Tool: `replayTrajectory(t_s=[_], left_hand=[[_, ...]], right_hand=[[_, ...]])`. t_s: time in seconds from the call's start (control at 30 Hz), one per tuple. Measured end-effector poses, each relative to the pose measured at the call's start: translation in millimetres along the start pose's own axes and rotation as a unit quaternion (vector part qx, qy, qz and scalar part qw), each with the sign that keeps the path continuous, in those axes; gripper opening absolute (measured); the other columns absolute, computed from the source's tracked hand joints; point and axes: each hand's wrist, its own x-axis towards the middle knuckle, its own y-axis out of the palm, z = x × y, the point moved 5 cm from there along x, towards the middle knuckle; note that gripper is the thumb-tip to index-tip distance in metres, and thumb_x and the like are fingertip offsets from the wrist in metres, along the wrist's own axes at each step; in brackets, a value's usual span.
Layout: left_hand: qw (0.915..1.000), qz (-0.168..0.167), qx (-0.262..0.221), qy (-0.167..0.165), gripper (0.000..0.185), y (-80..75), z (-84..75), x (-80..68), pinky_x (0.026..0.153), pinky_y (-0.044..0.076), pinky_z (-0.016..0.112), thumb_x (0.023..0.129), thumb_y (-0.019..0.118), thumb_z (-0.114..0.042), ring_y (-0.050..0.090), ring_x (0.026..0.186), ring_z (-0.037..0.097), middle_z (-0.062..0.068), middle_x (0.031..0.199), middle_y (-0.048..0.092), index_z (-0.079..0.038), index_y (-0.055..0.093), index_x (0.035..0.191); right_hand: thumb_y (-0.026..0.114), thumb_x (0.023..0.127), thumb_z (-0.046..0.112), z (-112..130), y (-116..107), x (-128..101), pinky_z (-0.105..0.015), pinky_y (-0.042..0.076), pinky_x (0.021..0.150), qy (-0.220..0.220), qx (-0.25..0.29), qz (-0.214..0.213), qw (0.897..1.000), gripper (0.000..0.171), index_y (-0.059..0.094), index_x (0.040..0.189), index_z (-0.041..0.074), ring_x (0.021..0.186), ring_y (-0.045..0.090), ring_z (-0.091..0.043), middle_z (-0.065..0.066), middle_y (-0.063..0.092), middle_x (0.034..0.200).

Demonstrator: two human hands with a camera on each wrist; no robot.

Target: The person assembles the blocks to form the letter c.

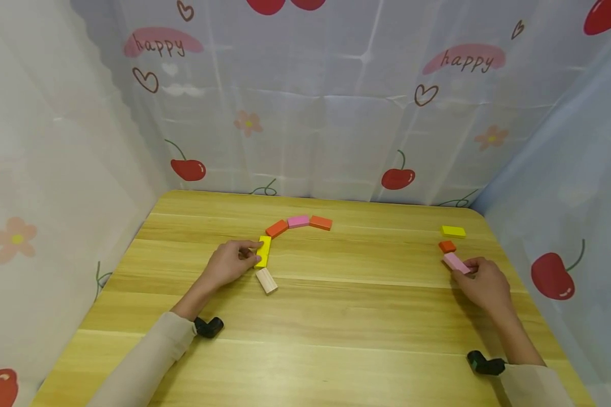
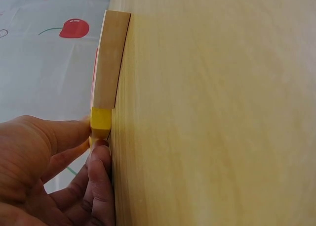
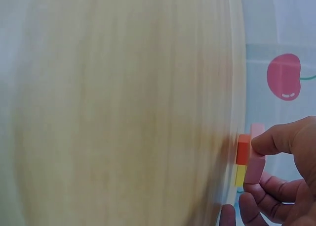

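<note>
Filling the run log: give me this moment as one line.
left hand pinches yellow block in arc | right hand pinches pink block | natural wood block lies beside left hand

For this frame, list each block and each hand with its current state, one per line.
Left hand: pinches the yellow block in the arc.
Right hand: pinches the pink block at the right.
Yellow block in the arc: flat, held.
Natural wood block: flat, free.
Two orange blocks in the arc: flat, free.
Pink block in the arc: flat, free.
Pink block at the right: held.
Small orange block: free.
Yellow block at the right: flat, free.
</note>
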Motion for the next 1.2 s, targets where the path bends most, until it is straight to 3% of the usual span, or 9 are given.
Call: replayTrajectory(t_s=[0.47,1.2], left_hand=[[1.0,-0.001,0.002,0.001,0.039,-0.3,0.2,0.6,0.068,0.048,0.03,0.101,0.077,-0.027,0.068,0.087,0.016,0.002,0.104,0.08,-0.018,0.075,0.139],[1.0,0.0,-0.001,-0.001,0.039,-0.2,-0.8,-0.1,0.069,0.048,0.029,0.101,0.077,-0.026,0.068,0.087,0.016,0.003,0.102,0.08,-0.015,0.075,0.139]], right_hand=[[0.071,0.101,0.032,13,9,-4,-0.035,0.044,0.075,-0.016,0.015,-0.001,1.0,0.052,0.061,0.127,-0.011,0.101,0.064,-0.043,-0.032,0.064,0.117],[0.074,0.099,0.029,39,15,-14,-0.038,0.043,0.075,-0.066,0.01,-0.003,0.998,0.05,0.063,0.126,-0.012,0.093,0.061,-0.038,-0.032,0.062,0.116]])
